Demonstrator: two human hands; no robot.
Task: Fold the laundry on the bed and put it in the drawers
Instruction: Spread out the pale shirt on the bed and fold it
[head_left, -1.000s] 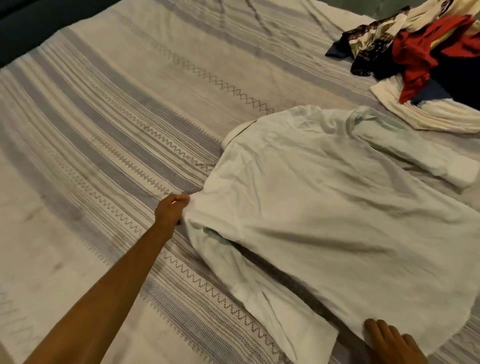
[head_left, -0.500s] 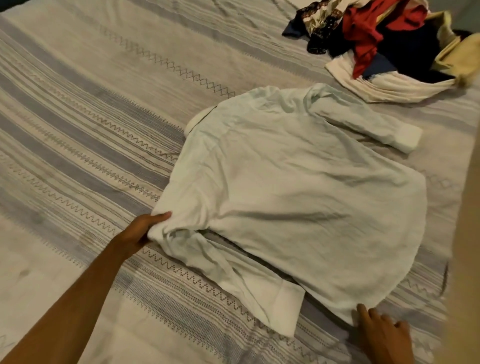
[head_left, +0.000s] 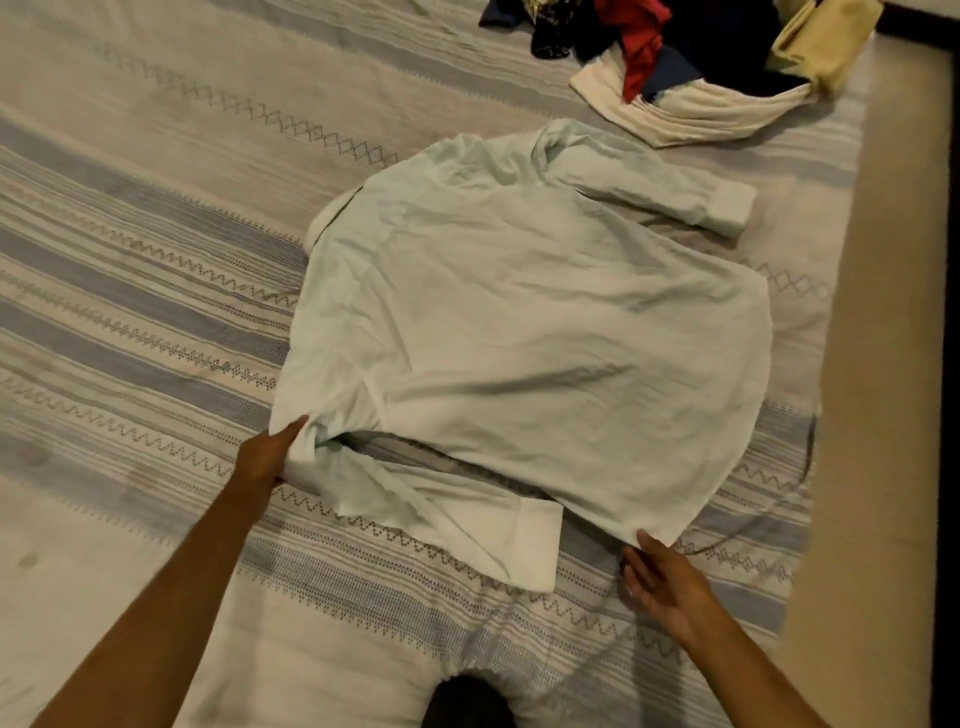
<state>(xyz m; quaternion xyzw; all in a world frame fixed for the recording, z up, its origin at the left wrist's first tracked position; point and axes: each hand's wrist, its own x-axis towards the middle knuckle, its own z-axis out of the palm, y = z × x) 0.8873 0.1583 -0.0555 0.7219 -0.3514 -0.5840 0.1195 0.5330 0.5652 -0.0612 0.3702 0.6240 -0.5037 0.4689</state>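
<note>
Folding step on the pale long-sleeved shirt (head_left: 519, 322), which lies spread back-up on the striped bedspread (head_left: 130, 260). Left hand (head_left: 270, 454) pinches the shirt at the near shoulder, fingers curled round a bunch of cloth. Right hand (head_left: 667, 582) is relaxed with fingers straight, holding nothing, fingertips just at the hem corner. Near sleeve (head_left: 457, 514) trails loose toward the person, far sleeve (head_left: 670, 195) lies across the top. To do it well: grip the hem too, lift both points together, fold the near side inward in a straight line, tuck the sleeve. Unfolded clothes pile (head_left: 701, 67) waits beyond.
</note>
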